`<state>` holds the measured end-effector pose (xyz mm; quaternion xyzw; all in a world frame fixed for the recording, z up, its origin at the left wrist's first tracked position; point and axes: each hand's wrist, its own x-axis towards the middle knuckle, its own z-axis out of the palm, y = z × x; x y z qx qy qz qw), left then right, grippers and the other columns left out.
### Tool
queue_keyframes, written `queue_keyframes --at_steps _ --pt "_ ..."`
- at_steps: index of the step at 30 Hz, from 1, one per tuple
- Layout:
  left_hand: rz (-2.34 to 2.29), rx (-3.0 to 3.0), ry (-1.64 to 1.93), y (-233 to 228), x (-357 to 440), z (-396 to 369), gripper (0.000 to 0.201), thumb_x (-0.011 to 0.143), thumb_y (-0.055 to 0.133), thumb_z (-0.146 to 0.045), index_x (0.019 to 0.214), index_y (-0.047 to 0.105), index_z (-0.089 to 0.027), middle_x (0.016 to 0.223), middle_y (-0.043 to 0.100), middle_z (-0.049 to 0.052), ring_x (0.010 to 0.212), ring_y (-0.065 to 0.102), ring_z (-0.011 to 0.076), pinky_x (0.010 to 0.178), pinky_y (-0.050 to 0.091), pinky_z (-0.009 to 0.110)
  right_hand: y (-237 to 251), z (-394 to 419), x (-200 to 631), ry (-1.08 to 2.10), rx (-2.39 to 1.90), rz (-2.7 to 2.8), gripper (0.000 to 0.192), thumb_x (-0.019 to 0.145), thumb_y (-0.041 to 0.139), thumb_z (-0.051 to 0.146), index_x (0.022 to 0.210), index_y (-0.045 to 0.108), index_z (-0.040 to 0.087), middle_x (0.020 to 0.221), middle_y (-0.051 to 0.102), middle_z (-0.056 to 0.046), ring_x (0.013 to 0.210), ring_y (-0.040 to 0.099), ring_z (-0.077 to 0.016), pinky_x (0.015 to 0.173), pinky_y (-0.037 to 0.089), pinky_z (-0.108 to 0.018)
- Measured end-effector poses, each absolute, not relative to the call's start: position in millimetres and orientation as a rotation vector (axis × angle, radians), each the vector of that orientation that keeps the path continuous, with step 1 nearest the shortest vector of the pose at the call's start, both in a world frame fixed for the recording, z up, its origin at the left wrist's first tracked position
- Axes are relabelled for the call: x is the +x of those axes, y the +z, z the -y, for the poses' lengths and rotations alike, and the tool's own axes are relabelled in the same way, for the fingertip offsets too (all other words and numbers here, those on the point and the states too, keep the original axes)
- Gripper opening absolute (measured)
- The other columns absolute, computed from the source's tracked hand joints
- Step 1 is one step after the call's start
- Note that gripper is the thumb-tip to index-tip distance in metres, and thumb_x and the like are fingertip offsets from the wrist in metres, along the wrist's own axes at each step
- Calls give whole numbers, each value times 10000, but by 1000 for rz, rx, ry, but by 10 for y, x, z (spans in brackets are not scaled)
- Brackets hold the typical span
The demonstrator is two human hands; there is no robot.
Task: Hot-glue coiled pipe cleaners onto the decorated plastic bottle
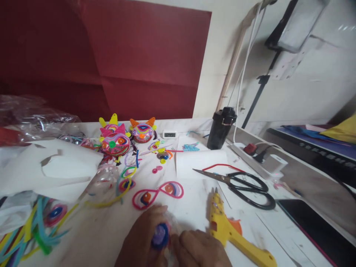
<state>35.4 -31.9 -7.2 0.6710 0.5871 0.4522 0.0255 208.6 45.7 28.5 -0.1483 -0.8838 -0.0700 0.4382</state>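
Note:
At the near edge of the table my left hand (141, 237) is wrapped round a clear plastic piece that bears a blue and purple coil (160, 237). My right hand (201, 248) is closed, its fingertips pressed to the right side of that same piece. The lower part of the piece is hidden by my fingers. Just beyond lies a pink pipe cleaner (159, 190) bent into a figure eight, with an orange and blue coil (145, 198) in one loop and a pale purple and orange coil (169, 188) in the other.
A yellow glue gun (222, 222) and black-handled scissors (241, 185) lie at right, near a phone (319, 230). Behind them stand a black bottle (220, 128) and a power strip (256, 163). Decorated balls (115, 142), loose pipe cleaners (36, 226) and cut paper (63, 167) fill the left.

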Motion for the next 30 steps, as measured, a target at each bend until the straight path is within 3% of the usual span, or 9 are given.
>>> queue_keyframes --at_steps 3,10,20,30 --pt "-1763 2080 1353 -47 359 352 448 896 576 -249 1332 494 -314 1390 616 57 1281 613 286 1091 520 411 339 -434 2090 -120 -299 2160 361 959 413 44 716 642 182 515 563 8 397 501 -141 372 315 -318" --pt "-1754 2095 1313 -31 339 385 514 929 532 -222 1430 447 -298 1423 583 70 1311 575 276 1118 493 424 413 -395 2135 21 -241 2190 242 816 479 27 789 702 117 562 630 -39 439 518 -177 373 372 -315" --pt "-1687 2138 1247 84 353 371 476 937 529 -193 1393 495 -326 1446 547 41 1356 514 256 1163 436 427 410 -364 2180 55 -273 2230 221 873 514 48 841 731 77 596 649 -65 472 538 -199 405 414 -335" --pt "-1765 2063 1281 70 392 395 506 936 528 -194 1425 462 -303 1436 572 61 1340 552 261 1145 472 426 449 -322 2222 162 -383 2242 246 887 531 39 1015 739 8 677 668 -102 570 599 -236 491 519 -350"
